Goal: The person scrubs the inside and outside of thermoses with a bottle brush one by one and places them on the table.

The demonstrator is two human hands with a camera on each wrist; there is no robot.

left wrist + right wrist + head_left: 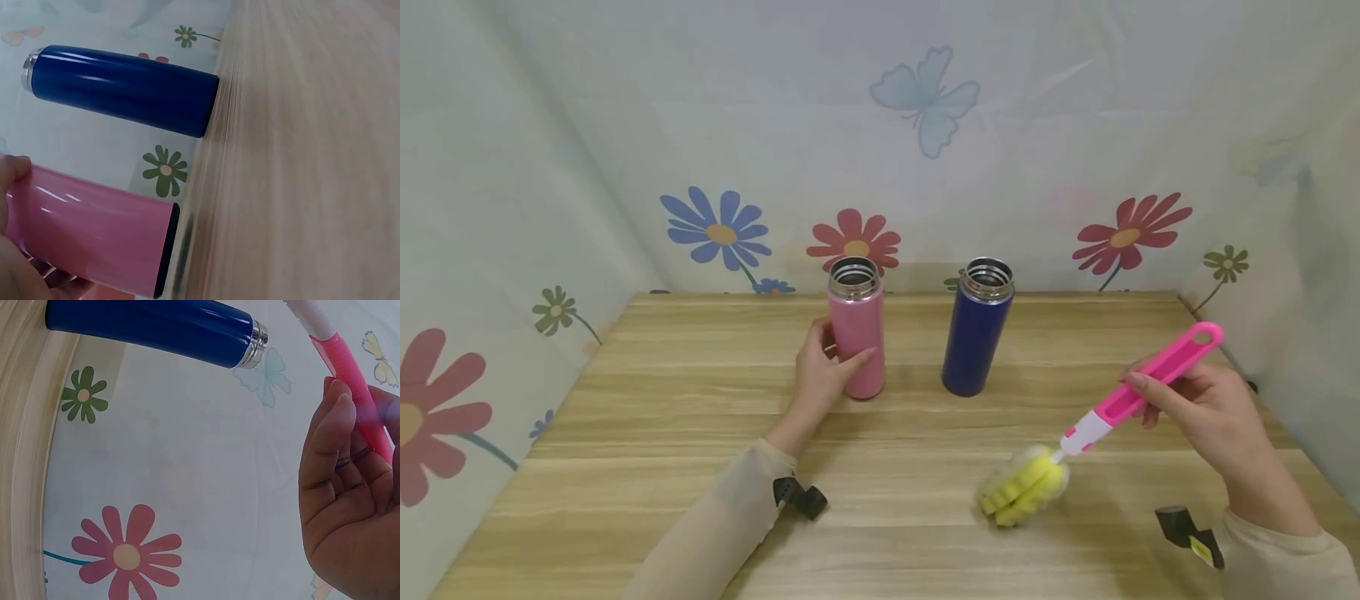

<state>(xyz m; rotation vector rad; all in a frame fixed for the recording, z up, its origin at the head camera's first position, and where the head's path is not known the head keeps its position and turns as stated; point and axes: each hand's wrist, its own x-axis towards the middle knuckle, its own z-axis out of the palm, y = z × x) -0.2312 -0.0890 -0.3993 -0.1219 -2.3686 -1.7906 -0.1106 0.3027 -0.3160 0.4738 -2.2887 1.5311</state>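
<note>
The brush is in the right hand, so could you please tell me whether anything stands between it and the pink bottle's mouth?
Nothing visible blocks the brush: the mouth is uncovered, and the left hand grips the pink bottle below it. The blue bottle stands apart to its right.

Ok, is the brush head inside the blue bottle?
No, the right hand holds the brush with its yellow head clear of the blue bottle.

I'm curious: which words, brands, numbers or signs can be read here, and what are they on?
None can be read.
Small yellow patch on the black plastic device at the right wrist: any print is too small to read.
Glossy pink cylindrical bottle, glossy dark-blue cylindrical bottle, and pink-and-white-handled brush with yellow sponge head: no lettering shows.
</note>
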